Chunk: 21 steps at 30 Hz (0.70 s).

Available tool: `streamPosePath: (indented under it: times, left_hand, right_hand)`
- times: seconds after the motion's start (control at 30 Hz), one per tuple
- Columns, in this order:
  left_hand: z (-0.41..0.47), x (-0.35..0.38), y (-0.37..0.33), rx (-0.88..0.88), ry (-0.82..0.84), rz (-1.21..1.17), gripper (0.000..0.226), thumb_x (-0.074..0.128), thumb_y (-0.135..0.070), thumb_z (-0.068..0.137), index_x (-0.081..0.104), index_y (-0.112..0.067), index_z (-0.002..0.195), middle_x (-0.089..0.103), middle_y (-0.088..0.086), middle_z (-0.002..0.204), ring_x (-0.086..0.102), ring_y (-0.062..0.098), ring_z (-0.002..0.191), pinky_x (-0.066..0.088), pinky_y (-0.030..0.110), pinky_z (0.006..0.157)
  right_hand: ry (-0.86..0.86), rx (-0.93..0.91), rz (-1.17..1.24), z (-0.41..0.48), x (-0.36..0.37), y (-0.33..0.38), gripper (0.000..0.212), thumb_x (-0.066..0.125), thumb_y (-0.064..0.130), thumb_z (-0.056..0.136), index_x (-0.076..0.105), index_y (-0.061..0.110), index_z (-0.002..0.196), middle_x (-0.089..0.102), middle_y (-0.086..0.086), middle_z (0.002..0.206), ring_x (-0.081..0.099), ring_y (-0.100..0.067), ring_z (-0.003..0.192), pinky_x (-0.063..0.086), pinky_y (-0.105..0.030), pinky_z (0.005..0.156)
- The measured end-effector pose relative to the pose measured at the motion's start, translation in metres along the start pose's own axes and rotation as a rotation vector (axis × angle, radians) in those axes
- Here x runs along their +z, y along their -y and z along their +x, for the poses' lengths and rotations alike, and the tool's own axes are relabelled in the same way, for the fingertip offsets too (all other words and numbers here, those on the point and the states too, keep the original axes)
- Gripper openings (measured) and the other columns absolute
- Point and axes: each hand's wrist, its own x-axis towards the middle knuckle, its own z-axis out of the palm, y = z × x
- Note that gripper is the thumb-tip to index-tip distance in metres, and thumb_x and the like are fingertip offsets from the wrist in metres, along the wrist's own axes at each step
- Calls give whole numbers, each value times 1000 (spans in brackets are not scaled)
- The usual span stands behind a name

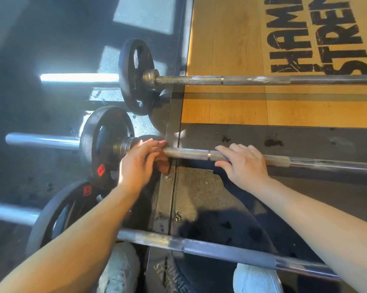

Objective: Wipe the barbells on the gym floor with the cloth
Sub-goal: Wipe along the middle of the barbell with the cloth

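Observation:
Three barbells lie side by side on the floor. Both my hands are on the middle barbell. My left hand grips its shaft right beside the collar and black plate. My right hand curls over the knurled shaft further right, thumb underneath, and what looks like a dark blue cloth hangs from under the palm; it is hard to separate from the shadow. The far barbell lies across the wooden platform. The near barbell runs just above my shoes.
The wooden lifting platform with black lettering fills the upper right, edged by a dark metal frame. Black plates and bare bar sleeves stick out to the left over dark rubber flooring. My light shoes are at the bottom.

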Motion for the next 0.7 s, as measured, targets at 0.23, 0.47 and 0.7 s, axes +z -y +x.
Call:
streamPosePath:
  times: [0.23, 0.47, 0.7]
  left_hand:
    - [-12, 71, -73, 148, 101, 82, 38, 66, -14, 97, 65, -17, 135, 61, 2, 142, 50, 22, 139, 34, 37, 120]
    - [-1, -3, -17, 113, 16, 61, 37, 67, 9, 90, 69, -7, 124, 66, -2, 123, 52, -7, 113, 31, -3, 101]
    - [-14, 44, -55, 106, 86, 118, 37, 66, -12, 96, 65, -16, 133, 62, 3, 141, 52, 24, 135, 32, 30, 118]
  right_hand:
    - [3, 4, -12, -2, 0, 0, 41, 62, 47, 94, 67, 24, 128, 66, 2, 89, 63, -24, 84, 44, -39, 70]
    - [-16, -4, 14, 1, 4, -1, 41, 68, 45, 93, 69, 22, 127, 66, 1, 89, 64, -25, 85, 41, -39, 71]
    - [35, 33, 13, 0, -2, 2, 38, 63, 48, 95, 67, 26, 126, 64, 4, 89, 62, -23, 87, 42, -39, 73]
